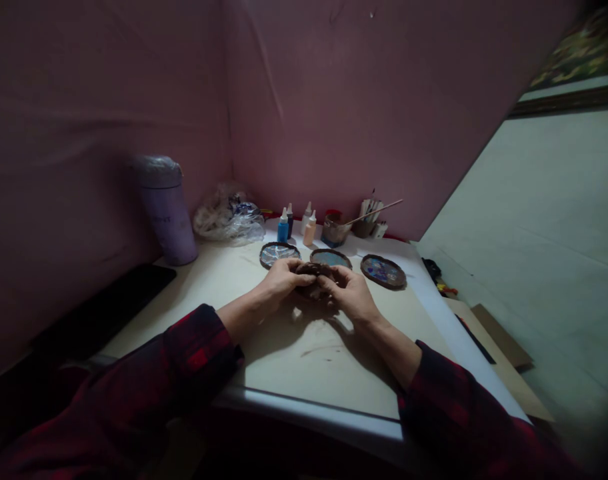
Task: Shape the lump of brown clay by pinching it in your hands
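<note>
A dark brown lump, clay-like and rough at its edges, [315, 288] is held up between both hands over the pale table [304, 367]. My left hand [283, 279] grips its left side, thumb on the near face. On the right side my right hand [351, 291] pinches it, the thumb close to the other thumb. Just behind are three flat dark-rimmed pieces: one with white lines on blue [279, 252], a plain bluish one partly hidden by the hands [330, 257], and one with blue and purple patches [383, 271]. Brown smears mark the table below the hands.
Small bottles, blue [283, 228] and peach [309, 231] among them, stand at the back beside a jar [335, 230] with a brush across it. Farther left are a crumpled plastic bag [229, 217], a purple tumbler [168, 217] and a black flat object [109, 303]. Cardboard [494, 353] lies right.
</note>
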Demonstrator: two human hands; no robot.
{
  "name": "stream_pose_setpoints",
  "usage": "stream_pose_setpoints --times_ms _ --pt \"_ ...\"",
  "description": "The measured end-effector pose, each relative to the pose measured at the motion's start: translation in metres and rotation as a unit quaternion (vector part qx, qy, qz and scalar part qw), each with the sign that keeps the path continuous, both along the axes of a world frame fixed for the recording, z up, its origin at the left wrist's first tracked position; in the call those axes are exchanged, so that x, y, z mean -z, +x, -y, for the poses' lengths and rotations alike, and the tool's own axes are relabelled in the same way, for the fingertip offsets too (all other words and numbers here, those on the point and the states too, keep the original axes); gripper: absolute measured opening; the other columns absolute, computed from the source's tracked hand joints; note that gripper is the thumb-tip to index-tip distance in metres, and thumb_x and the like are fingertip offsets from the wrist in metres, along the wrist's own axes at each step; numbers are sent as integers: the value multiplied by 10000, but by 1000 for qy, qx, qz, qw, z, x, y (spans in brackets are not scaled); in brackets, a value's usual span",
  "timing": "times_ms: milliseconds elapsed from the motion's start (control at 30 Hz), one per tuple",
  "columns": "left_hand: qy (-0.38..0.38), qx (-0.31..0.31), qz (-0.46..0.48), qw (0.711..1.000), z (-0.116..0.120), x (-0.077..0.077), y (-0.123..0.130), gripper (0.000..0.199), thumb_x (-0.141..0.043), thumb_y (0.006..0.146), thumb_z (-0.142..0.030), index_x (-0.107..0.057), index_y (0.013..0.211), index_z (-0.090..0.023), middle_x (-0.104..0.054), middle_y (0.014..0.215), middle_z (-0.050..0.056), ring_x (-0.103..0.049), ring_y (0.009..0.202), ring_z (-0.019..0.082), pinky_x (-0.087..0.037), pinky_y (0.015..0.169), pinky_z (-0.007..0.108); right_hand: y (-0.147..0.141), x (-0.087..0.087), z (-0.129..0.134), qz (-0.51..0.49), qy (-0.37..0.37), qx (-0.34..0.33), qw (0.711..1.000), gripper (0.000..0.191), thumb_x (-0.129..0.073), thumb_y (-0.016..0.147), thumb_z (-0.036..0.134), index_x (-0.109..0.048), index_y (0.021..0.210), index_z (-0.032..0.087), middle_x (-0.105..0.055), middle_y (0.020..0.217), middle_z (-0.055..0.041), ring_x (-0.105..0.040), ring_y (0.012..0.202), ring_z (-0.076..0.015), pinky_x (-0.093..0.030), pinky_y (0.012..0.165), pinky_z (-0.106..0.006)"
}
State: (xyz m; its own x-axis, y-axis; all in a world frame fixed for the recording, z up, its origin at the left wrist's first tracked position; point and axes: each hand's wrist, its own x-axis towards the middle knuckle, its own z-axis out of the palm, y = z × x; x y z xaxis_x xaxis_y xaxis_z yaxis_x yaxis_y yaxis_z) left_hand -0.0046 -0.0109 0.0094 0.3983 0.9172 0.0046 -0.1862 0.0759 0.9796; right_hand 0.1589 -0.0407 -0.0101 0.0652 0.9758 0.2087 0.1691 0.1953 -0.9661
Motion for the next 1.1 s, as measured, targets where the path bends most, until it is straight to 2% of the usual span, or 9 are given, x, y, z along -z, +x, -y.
stream_pose_setpoints --times_ms 167,333,467,567,667,767,833,1000,1100 --pt "3 2 -13 1000 -1 1 1 191 -732 620 -116 -587 745 -113 -623 644 14 -609 537 110 -482 542 225 -1 -7 4 12 2 0 1000 318 -738 691 392 -670 885 150 -712 764 -47 -639 629 -162 -516 561 -280" --pt "31 0 -1 1000 -1 0 2 194 -655 564 -51 -605 740 -117 -612 625 -3 -602 518 114 -495 534 238 -4 -15 11 -26 -5 -12 1000 296 -733 665 334 -673 896 158 -714 760 -44 -619 581 -157 -500 501 -277" --pt "30 3 1 1000 1 -1 1 228 -611 549 -44 -623 764 -122 -617 623 -6 -598 502 122 -501 517 251 -6 -14 12 -31 -2 -21 999 289 -723 671 327 -673 903 163 -716 756 -40 -610 558 -153 -495 477 -275" --pt "30 -4 -14 999 0 1 1 257 -584 545 -22 -634 777 -118 -624 639 -1 -602 527 117 -490 524 231 -6 -9 9 -22 17 -12 1000 270 -716 680 317 -679 900 165 -733 810 -53 -650 655 -173 -529 564 -289" --pt "37 9 -7 999 -1 2 2 267 -593 578 -14 -637 820 -119 -638 696 10 -613 588 108 -489 565 214 -3 -6 4 -22 39 11 999 247 -718 680 319 -680 869 165 -736 844 -63 -671 752 -197 -546 651 -309" --pt "24 53 49 997 1 1 2 335 -653 649 -70 -631 978 -132 -676 869 49 -655 700 137 -535 659 262 0 -5 2 -41 36 40 998 295 -714 695 354 -673 918 165 -724 854 -69 -658 702 -194 -534 571 -299" --pt "21 36 70 997 1 -1 2 388 -688 656 -81 -616 1034 -137 -678 952 67 -665 739 145 -546 684 273 1 -7 3 -57 37 53 996 336 -721 694 375 -662 948 163 -713 858 -67 -642 649 -180 -512 499 -281" --pt "-10 49 48 998 0 -2 2 260 -651 665 -70 -627 922 -103 -681 759 67 -670 630 164 -534 583 264 -3 -11 7 -57 57 40 996 327 -721 714 397 -646 935 168 -688 813 -42 -622 617 -155 -520 495 -269" --pt "-23 35 33 999 0 -3 2 287 -609 624 -35 -639 904 -90 -691 730 76 -670 587 173 -545 560 282 -3 -9 7 -44 61 28 997 327 -715 729 411 -635 939 174 -688 821 -40 -618 624 -153 -523 494 -268"
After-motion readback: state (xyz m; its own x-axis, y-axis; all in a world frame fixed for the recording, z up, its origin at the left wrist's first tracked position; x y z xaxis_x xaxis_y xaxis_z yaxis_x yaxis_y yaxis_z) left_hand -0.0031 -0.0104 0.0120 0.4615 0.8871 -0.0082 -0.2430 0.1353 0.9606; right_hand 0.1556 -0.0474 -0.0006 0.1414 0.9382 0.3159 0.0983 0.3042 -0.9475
